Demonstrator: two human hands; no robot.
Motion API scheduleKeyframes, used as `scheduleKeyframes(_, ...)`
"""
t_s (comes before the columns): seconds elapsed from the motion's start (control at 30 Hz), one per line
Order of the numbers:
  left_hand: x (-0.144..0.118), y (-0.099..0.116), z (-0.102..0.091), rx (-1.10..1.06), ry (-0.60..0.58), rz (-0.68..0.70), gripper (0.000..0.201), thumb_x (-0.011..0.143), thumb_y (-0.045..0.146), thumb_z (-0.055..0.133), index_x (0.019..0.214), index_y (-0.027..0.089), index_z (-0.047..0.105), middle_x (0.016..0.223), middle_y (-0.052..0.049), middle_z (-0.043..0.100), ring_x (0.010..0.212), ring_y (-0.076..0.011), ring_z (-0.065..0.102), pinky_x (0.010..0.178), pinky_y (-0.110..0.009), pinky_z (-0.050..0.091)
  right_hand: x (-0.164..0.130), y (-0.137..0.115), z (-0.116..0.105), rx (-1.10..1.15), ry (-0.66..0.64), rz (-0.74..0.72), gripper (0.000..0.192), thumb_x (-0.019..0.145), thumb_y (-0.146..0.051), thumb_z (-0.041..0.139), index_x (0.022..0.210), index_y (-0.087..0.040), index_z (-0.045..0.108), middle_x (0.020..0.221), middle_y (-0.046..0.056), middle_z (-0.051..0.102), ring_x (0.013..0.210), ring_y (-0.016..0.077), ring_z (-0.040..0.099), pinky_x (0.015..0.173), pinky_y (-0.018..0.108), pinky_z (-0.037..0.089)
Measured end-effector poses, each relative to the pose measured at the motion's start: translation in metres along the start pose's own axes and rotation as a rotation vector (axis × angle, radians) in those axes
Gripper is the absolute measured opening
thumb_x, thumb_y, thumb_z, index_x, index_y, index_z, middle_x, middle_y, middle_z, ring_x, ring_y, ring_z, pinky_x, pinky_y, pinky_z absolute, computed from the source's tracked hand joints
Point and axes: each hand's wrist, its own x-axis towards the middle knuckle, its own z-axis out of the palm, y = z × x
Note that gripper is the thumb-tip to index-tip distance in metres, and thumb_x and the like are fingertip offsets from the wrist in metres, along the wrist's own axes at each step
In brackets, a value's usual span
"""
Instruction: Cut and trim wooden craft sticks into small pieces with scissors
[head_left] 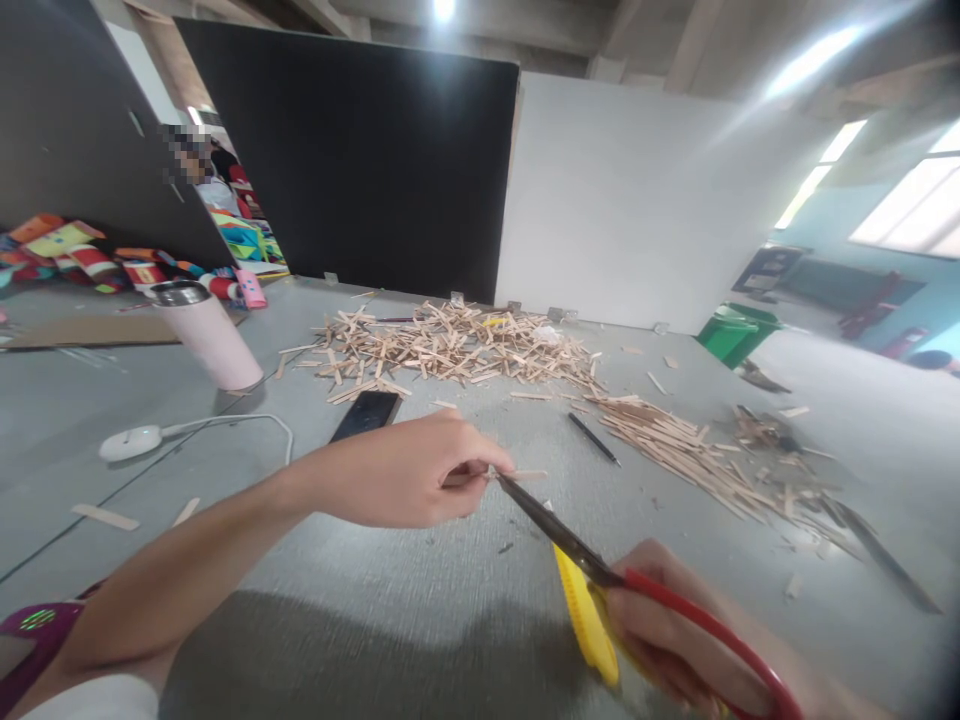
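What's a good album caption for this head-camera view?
Left hand pinches a wooden stick, right hand holds red-handled scissors with tips close by, loose sticks heaped beyond.

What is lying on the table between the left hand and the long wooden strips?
A black pen lies between the left hand and the long wooden strips, in the head view.

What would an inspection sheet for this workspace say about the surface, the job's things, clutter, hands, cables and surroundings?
Surface: grey table, scattered with scraps.
Job's things: scissors, blade tips at a thin stick.
Clutter: loose stick pile, neater bundle, pen, phone, yellow tool, pink flask.
Hands: left hand pinches the stick; right hand grips the scissors.
Cables: white cord on a white device.
Surroundings: black panel, white panel, green bin.
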Motion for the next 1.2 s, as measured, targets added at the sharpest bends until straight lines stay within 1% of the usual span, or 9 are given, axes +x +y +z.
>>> scheduleKeyframes(0.17, -0.001, 0.001, -0.001, 0.002, -0.009, 0.012, 0.024, 0.093, 0.002, 0.052, 0.089, 0.017, 0.070, 0.068, 0.004, 0.067, 0.057, -0.0098, 0.050, 0.057, -0.025, 0.033, 0.005, 0.006, -0.003, -0.100, -0.044, 0.008, 0.064, 0.091, -0.086, 0.059, 0.088, -0.022, 0.054, 0.049, -0.008, 0.049, 0.042, 0.0080, 0.036, 0.043, 0.023, 0.026)
scheduleKeyframes(0.27, 0.000, -0.002, -0.003, -0.060, -0.048, 0.015, 0.023, 0.088, -0.001, 0.054, 0.082, 0.017, 0.066, 0.069, 0.003, 0.071, 0.057, -0.0094, 0.054, 0.057, -0.022, 0.036, 0.002, 0.003, -0.002, -0.140, -0.007, 0.036, 0.066, 0.087, -0.087, 0.062, 0.093, -0.022, 0.055, 0.055, -0.008, 0.051, 0.044, 0.0081, 0.038, 0.043, 0.022, 0.027)
scheduleKeyframes(0.4, 0.003, -0.011, -0.005, -0.154, -0.153, 0.006, 0.023, 0.090, 0.003, 0.054, 0.091, 0.018, 0.071, 0.073, 0.002, 0.077, 0.058, -0.0107, 0.056, 0.057, -0.022, 0.039, -0.006, 0.000, 0.002, -0.152, 0.076, 0.034, 0.061, 0.087, -0.082, 0.068, 0.095, -0.022, 0.059, 0.059, -0.009, 0.050, 0.044, 0.0071, 0.037, 0.042, 0.020, 0.028)
scheduleKeyframes(0.53, 0.005, -0.014, -0.007, -0.166, -0.159, -0.033, 0.021, 0.093, 0.007, 0.056, 0.099, 0.019, 0.072, 0.075, 0.001, 0.077, 0.058, -0.0110, 0.059, 0.055, -0.022, 0.042, -0.002, 0.003, 0.002, -0.092, -0.021, 0.008, 0.061, 0.094, -0.078, 0.063, 0.072, -0.022, 0.056, 0.048, -0.008, 0.048, 0.038, 0.0057, 0.034, 0.039, 0.020, 0.026)
scheduleKeyframes(0.67, 0.005, -0.010, -0.006, -0.229, -0.133, -0.041, 0.015, 0.100, 0.011, 0.052, 0.099, 0.020, 0.064, 0.081, 0.001, 0.077, 0.060, -0.0106, 0.067, 0.057, -0.020, 0.048, 0.012, 0.010, 0.003, 0.070, -0.173, -0.063, 0.072, 0.094, -0.081, 0.057, 0.052, -0.023, 0.049, 0.035, -0.006, 0.040, 0.030, 0.0058, 0.033, 0.032, 0.020, 0.023)
scheduleKeyframes(0.8, 0.005, -0.009, -0.003, -0.333, -0.078, -0.062, 0.015, 0.103, 0.014, 0.050, 0.110, 0.022, 0.061, 0.089, -0.002, 0.080, 0.072, -0.0151, 0.075, 0.056, -0.019, 0.054, 0.019, 0.019, 0.006, 0.369, -0.206, -0.072, 0.070, 0.088, -0.085, 0.057, 0.052, -0.026, 0.047, 0.030, -0.009, 0.033, 0.024, 0.0069, 0.027, 0.029, 0.020, 0.026)
scheduleKeyframes(0.9, 0.005, -0.008, -0.001, -0.387, -0.057, -0.101, 0.012, 0.106, 0.018, 0.050, 0.111, 0.021, 0.061, 0.088, -0.004, 0.080, 0.072, -0.0170, 0.077, 0.052, -0.019, 0.055, 0.020, 0.027, 0.004, 0.442, -0.141, -0.160, 0.071, 0.095, -0.078, 0.053, 0.048, -0.026, 0.043, 0.031, -0.008, 0.033, 0.026, 0.0062, 0.027, 0.031, 0.020, 0.027)
scheduleKeyframes(1.03, 0.003, -0.002, 0.004, -0.502, 0.024, -0.104, 0.007, 0.112, 0.027, 0.048, 0.113, 0.023, 0.054, 0.091, -0.004, 0.078, 0.076, -0.0179, 0.079, 0.053, -0.019, 0.056, 0.017, 0.033, 0.000, 0.377, -0.088, -0.210, 0.066, 0.103, -0.073, 0.048, 0.062, -0.022, 0.054, 0.040, -0.007, 0.040, 0.032, 0.0068, 0.031, 0.035, 0.021, 0.026)
scheduleKeyframes(1.2, -0.002, 0.010, 0.011, -0.558, 0.087, -0.111, 0.010, 0.115, 0.036, 0.045, 0.119, 0.027, 0.046, 0.091, -0.002, 0.077, 0.069, -0.0167, 0.078, 0.049, -0.018, 0.054, 0.003, 0.013, 0.004, 0.202, -0.131, -0.358, 0.063, 0.100, -0.079, 0.052, 0.084, -0.018, 0.063, 0.068, 0.002, 0.058, 0.056, 0.0129, 0.048, 0.050, 0.024, 0.039)
